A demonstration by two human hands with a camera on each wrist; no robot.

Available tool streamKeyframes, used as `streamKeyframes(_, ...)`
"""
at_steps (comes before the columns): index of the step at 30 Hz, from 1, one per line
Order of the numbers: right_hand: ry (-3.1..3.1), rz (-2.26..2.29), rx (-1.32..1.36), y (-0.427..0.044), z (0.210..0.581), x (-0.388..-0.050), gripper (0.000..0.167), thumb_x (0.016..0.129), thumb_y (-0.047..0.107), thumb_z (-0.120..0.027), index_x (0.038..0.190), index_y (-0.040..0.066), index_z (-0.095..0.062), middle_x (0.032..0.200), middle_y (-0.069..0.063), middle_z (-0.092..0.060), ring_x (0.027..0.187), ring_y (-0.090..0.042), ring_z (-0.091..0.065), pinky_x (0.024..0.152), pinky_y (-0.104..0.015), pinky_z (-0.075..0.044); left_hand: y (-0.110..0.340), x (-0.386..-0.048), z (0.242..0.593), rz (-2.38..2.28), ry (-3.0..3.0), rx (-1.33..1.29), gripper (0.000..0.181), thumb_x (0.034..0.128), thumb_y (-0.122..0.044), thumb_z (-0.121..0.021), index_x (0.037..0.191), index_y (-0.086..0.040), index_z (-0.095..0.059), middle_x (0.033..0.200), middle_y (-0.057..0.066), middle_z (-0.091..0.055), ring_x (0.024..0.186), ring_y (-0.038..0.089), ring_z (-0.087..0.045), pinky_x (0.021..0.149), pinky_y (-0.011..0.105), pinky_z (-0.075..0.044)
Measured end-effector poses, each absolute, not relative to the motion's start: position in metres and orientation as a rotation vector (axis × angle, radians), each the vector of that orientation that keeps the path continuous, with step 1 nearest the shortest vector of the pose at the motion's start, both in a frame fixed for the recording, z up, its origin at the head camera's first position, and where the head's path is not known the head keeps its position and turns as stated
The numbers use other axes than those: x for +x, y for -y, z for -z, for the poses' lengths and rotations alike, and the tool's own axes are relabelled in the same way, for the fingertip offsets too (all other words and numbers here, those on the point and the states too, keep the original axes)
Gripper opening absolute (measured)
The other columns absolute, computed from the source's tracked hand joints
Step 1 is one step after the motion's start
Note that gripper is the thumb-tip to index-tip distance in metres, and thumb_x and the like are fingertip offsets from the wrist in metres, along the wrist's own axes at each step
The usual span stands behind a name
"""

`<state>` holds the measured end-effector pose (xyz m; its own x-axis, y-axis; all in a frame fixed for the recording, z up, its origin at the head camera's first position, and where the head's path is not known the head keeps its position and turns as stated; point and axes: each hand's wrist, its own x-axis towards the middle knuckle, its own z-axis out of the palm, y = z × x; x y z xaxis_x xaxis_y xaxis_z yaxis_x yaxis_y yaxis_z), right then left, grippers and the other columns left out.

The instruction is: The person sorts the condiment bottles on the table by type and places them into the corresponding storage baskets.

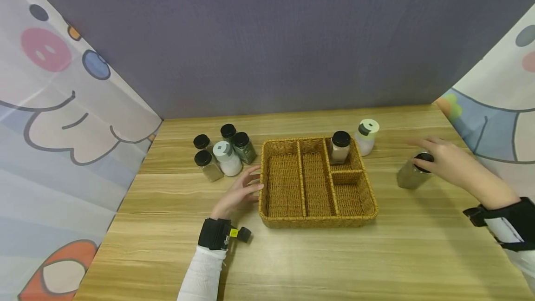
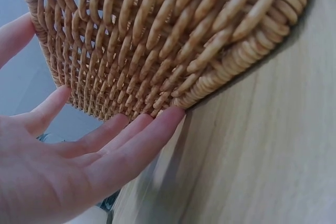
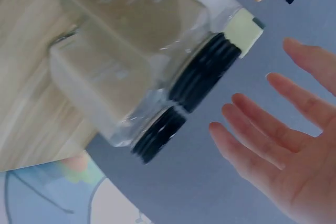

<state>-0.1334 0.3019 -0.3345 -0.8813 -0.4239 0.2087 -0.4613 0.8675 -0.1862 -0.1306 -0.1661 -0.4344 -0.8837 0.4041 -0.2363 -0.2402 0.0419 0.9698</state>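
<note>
The basket [image 1: 311, 222] is located on the worktop [image 1: 317, 268] and is made of golden-brown woven strands, with a rectangular outline and a thick rim. Its interior is divided into four compartments: two long ones at the left and centre, two short ones at the right. A pale-filled jar [image 1: 338, 153] with a black lid is seated in the back right compartment.

The basket's left wall is touched by the fingertips of the left hand [image 1: 237, 194]; its fingers are spread apart and nothing is gripped. To the right of the basket, two transparent jars [image 3: 131, 14] with ribbed black lids and greyish-beige contents are placed close together. The right hand [image 1: 453, 164] is held near their lids — fingers apart, a gap being visible in the right wrist view.

Just beside the basket's back right corner, a white jar [image 1: 365, 144] with a pale green lid is positioned. To the basket's left, five jars [image 1: 231, 165] are grouped — four black-lidded, one pale-lidded.
</note>
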Motion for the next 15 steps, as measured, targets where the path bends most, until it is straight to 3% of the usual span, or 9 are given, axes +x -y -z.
streamKeyframes(4,2.907,-0.315,0.642,-0.309,0.339,-0.128,0.040,0.076,0.011,-0.068,0.108,-0.008,-0.053,0.092,-0.030,-0.053,0.062,-0.031,-0.055,0.047,-0.036,-0.042,0.167,-0.131,0.435,-1.893,-1.865,0.169,0.064,0.0846,-0.013,-0.057,0.138,-0.014,-0.022,0.139,0.022,-0.025,0.120,0.038,-0.036,0.087,0.045,-0.044)
streamKeyframes(11,2.953,-0.344,0.569,-0.316,0.346,-0.122,0.044,0.079,0.017,-0.065,0.111,-0.010,-0.052,0.100,-0.036,-0.049,0.076,-0.045,-0.054,0.055,-0.046,-0.045,0.168,-0.131,0.435,-1.886,-1.866,0.182,0.065,0.0843,-0.014,-0.058,0.138,-0.014,-0.022,0.139,0.022,-0.024,0.120,0.038,-0.035,0.088,0.045,-0.043)
streamKeyframes(15,2.903,-0.344,0.558,-0.318,0.352,-0.120,0.044,0.079,0.018,-0.066,0.110,-0.009,-0.053,0.098,-0.037,-0.049,0.065,-0.039,-0.054,0.044,-0.035,-0.040,0.168,-0.131,0.435,-1.883,-1.872,0.184,0.065,0.0838,-0.015,-0.059,0.138,-0.014,-0.022,0.139,0.022,-0.024,0.120,0.038,-0.036,0.088,0.045,-0.043)
